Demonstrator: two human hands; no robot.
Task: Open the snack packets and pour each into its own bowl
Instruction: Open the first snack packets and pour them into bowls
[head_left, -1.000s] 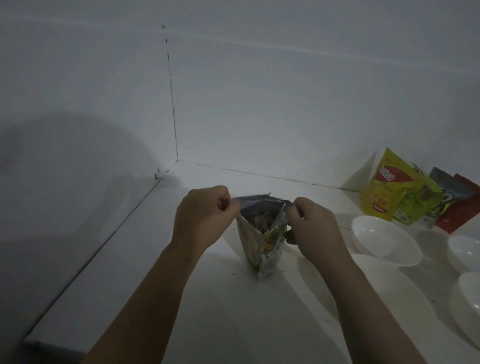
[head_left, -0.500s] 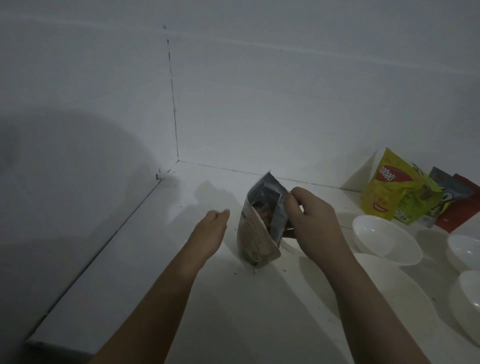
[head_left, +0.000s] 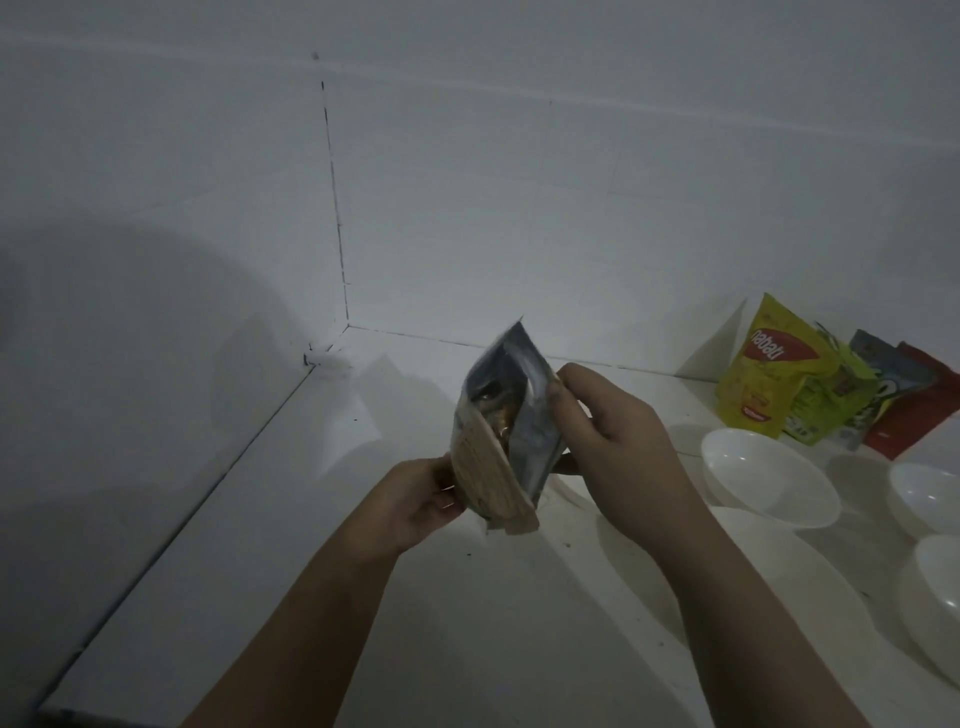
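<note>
An opened snack packet (head_left: 506, 441) with a silver lining is lifted off the white counter and tilted, its mouth facing up and toward me, brown snacks showing inside. My right hand (head_left: 608, 431) pinches its upper right edge. My left hand (head_left: 423, 499) holds its lower left side near the bottom. A white bowl (head_left: 769, 478) sits to the right of my right hand, and two more white bowls (head_left: 927, 493) (head_left: 935, 577) lie at the right edge. A large white plate (head_left: 769, 582) lies beneath my right forearm.
Several unopened packets lean on the back wall at the right: a yellow one (head_left: 763, 374), a green one (head_left: 826, 400), a grey one (head_left: 883, 379) and a red one (head_left: 919, 405). White walls meet in a corner at the far left of the counter (head_left: 260, 545).
The packet stood on the counter with both hands pulling its top apart. My left hand let go, then took the packet's lower side. The packet is now lifted and tilted.
</note>
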